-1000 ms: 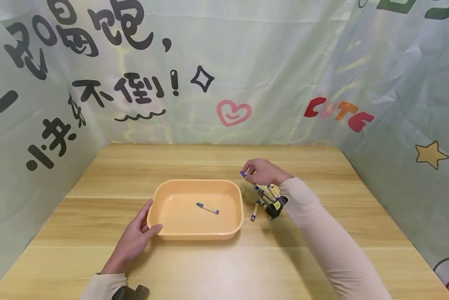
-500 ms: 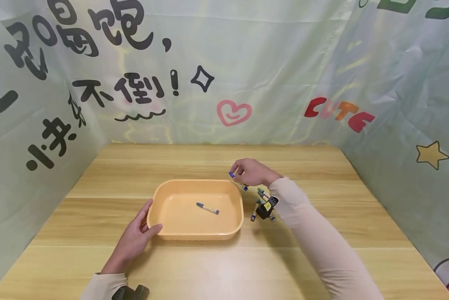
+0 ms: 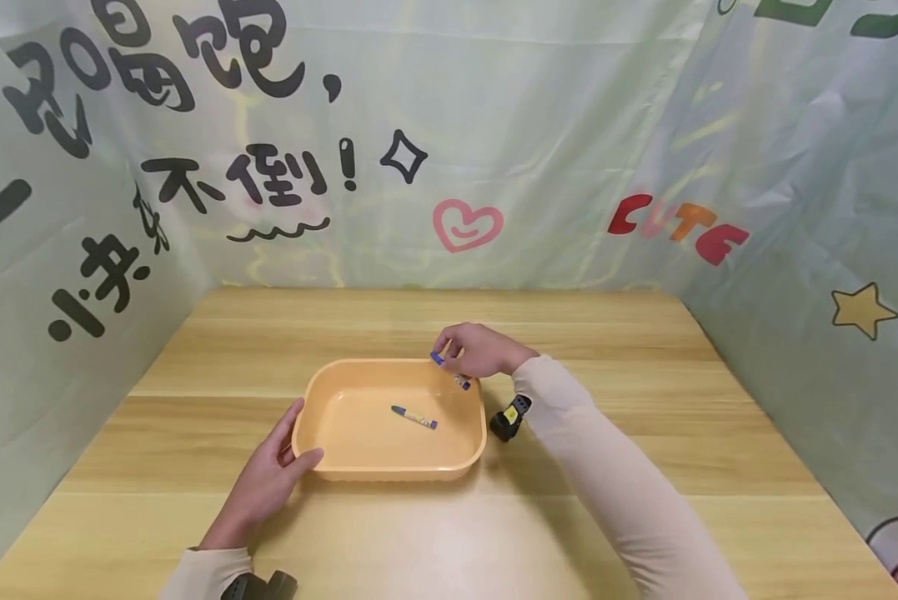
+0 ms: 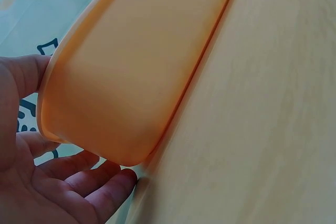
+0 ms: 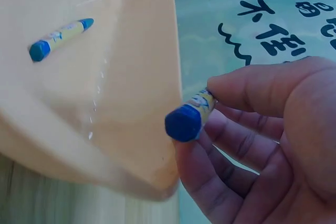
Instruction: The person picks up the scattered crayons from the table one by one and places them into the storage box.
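An orange plastic basin [image 3: 358, 442] stands on the table, with one blue-tipped crayon [image 3: 414, 417] lying on its floor. My left hand [image 3: 267, 479] holds the basin's left end, thumb at the rim and fingers along the outside wall, as the left wrist view shows. Over the far right corner of the basin, my right hand [image 3: 480, 348] pinches another crayon [image 5: 190, 116] between thumb and fingers. This crayon has a blue end and a printed yellow wrapper, and it tilts down toward the basin.
A black wrist camera [image 3: 510, 418] on the right wrist hangs beside the basin's right wall, over where loose crayons showed earlier; they are hidden now. Printed fabric walls [image 3: 554, 167] enclose the wooden table [image 3: 644, 400] at the back and sides.
My right hand has carried its crayon leftward from beside the loose crayons to over the basin's far right corner. My left hand and the basin stay where they were.
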A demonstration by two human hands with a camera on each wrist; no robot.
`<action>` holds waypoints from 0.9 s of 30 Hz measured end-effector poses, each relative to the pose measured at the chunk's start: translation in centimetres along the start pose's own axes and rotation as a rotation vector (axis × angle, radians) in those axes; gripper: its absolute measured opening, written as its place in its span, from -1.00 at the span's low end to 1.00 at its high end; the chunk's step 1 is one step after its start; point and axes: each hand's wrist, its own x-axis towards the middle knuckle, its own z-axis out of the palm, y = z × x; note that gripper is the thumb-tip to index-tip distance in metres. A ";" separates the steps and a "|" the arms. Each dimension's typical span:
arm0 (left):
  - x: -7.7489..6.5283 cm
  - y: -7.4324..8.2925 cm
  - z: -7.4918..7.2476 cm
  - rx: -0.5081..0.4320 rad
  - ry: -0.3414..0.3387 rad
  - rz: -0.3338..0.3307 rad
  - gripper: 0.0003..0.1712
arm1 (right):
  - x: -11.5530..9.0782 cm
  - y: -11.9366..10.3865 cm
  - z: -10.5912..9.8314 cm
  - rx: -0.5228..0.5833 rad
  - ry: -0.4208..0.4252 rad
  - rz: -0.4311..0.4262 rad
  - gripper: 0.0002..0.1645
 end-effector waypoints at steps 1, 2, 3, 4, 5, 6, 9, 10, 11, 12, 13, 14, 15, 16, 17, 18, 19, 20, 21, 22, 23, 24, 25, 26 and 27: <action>0.0 0.1 0.0 -0.001 0.001 0.003 -0.05 | 0.1 -0.1 0.1 0.014 -0.013 0.004 -0.74; 0.0 0.1 0.0 -0.002 0.001 0.005 -0.05 | 0.3 -0.2 0.2 0.025 -0.026 0.007 -0.74; 0.0 0.2 0.0 -0.002 -0.001 0.007 -0.05 | 0.4 -0.3 0.3 0.034 -0.039 0.011 -0.74; 0.0 0.2 0.0 -0.001 -0.002 0.009 -0.05 | 0.5 -0.3 0.4 0.039 -0.051 0.010 -0.74; 0.0 0.3 0.0 0.000 -0.002 0.009 -0.05 | 0.6 -0.4 0.5 0.039 -0.065 0.011 -0.74; 0.0 0.3 -0.1 0.001 -0.002 0.008 -0.05 | 0.7 -0.4 0.6 0.034 -0.077 0.012 -0.74; 0.0 0.4 -0.1 0.005 -0.003 0.004 -0.05 | 1.1 -0.5 0.9 -0.003 -0.108 0.006 -0.75; 0.0 0.4 -0.1 0.005 -0.003 0.001 -0.05 | 1.2 -0.6 1.0 -0.013 -0.117 0.006 -0.75; 0.0 0.4 -0.1 0.002 -0.003 -0.001 -0.05 | 1.4 -0.6 1.1 -0.022 -0.123 0.007 -0.75; 0.0 0.4 -0.1 -0.001 -0.004 -0.002 -0.05 | 1.5 -0.7 1.2 -0.031 -0.129 0.008 -0.75; 0.0 0.4 -0.1 -0.004 -0.004 -0.002 -0.05 | 1.7 -0.8 1.3 -0.038 -0.135 0.011 -0.75; 0.0 0.4 -0.1 -0.006 -0.004 0.000 -0.05 | 1.8 -0.9 1.4 -0.044 -0.142 0.014 -0.75; 0.0 0.4 -0.1 -0.008 -0.004 0.002 -0.05 | 1.9 -1.0 1.6 -0.048 -0.149 0.018 -0.74; 0.0 0.4 -0.1 -0.011 -0.006 0.003 -0.05 | 2.1 -1.0 1.7 -0.048 -0.157 0.027 -0.74; 0.0 0.4 -0.1 -0.012 -0.005 0.005 -0.05 | 2.2 -1.1 1.8 -0.050 -0.165 0.034 -0.74; 0.0 0.4 -0.1 -0.010 -0.005 0.006 -0.05 | 2.3 -1.2 1.9 -0.053 -0.177 0.045 -0.74; 0.0 0.4 -0.1 -0.010 -0.004 0.007 -0.05 | 2.3 -1.3 2.1 -0.054 -0.189 0.055 -0.75; 0.0 0.4 -0.1 -0.008 -0.004 0.006 -0.05 | 2.4 -1.4 2.3 -0.051 -0.202 0.064 -0.75; -0.1 0.4 -0.1 -0.010 -0.005 0.005 -0.05 | 2.5 -1.5 2.4 -0.045 -0.213 0.073 -0.76; -0.1 0.4 -0.1 -0.010 -0.005 0.004 -0.05 | 2.6 -1.5 2.6 -0.051 -0.223 0.076 -0.77; -0.1 0.4 -0.1 -0.012 -0.006 0.003 -0.05 | 2.6 -1.6 2.7 -0.061 -0.231 0.077 -0.79; -0.1 0.4 -0.1 -0.015 -0.008 0.001 -0.05 | 2.7 -1.7 2.9 -0.072 -0.237 0.076 -0.80; -0.1 0.4 0.0 -0.018 -0.008 0.001 -0.05 | 2.7 -1.8 3.0 -0.081 -0.243 0.071 -0.82; -0.1 0.4 0.0 -0.020 -0.010 0.001 -0.05 | 2.8 -1.8 3.2 -0.092 -0.248 0.065 -0.83; -0.1 0.4 0.0 -0.021 -0.011 0.002 -0.05 | 2.9 -1.8 3.3 -0.113 -0.250 0.059 -0.84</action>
